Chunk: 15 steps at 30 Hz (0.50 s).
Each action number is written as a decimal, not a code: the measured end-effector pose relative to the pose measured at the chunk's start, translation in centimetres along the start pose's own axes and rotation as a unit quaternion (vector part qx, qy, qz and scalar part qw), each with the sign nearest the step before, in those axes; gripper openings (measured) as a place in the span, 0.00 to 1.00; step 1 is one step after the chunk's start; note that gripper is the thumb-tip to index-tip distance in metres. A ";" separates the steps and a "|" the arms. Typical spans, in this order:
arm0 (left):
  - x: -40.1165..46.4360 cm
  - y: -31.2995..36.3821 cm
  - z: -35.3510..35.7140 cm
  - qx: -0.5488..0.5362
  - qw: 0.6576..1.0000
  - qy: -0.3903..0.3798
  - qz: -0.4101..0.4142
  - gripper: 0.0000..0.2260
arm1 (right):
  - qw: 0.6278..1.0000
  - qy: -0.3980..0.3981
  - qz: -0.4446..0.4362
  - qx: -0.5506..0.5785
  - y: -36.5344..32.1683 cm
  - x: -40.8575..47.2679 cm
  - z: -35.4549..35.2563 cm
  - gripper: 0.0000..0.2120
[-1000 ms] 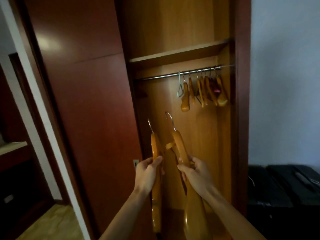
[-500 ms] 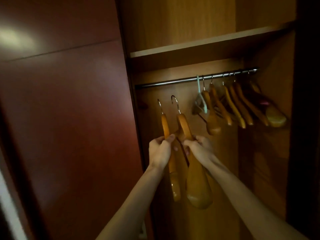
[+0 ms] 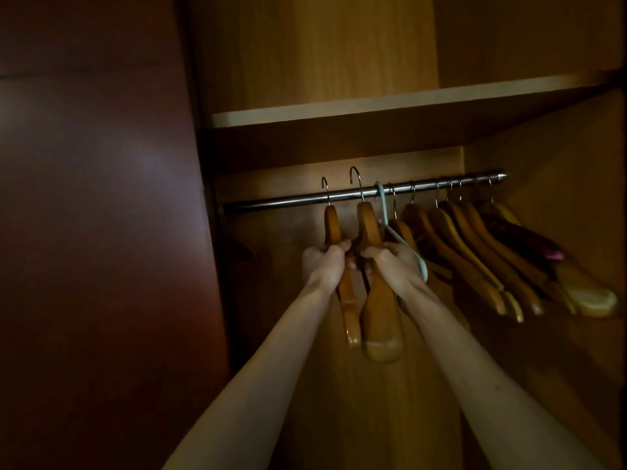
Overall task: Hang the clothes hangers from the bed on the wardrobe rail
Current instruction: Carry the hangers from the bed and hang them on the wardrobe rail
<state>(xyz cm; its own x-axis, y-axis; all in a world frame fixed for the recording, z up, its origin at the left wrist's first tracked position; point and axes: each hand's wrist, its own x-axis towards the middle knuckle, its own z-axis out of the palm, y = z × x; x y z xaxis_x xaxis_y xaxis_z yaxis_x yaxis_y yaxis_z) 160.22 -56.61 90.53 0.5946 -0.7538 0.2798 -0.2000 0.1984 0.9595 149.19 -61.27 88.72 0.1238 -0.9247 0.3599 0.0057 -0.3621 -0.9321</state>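
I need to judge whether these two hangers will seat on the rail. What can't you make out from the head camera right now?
- Whether the hooks of the left hanger and right hanger clear the rail: a single view gives no depth.
- Fingertips of the left hand and right hand: curled behind the hangers.
- Far hangers by the wall: dim and overlapping, count unclear.
- Wardrobe floor: cut off by the bottom edge.

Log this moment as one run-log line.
left hand: grips wooden hanger | right hand: grips wider hanger | hooks above rail
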 end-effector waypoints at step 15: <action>3.9 -1.9 4.4 0.045 0.999 -0.018 -0.013 0.16 | 0.998 -0.051 0.033 0.025 1.9 4.7 -1.3 0.11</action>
<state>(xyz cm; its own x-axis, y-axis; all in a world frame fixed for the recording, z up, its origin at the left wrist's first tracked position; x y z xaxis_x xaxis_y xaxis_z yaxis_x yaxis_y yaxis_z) 159.47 -62.66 89.63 0.5730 -0.7799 0.2519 -0.2554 0.1221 0.9591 148.46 -66.44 88.66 0.2266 -0.9283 0.2948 0.0433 -0.2928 -0.9552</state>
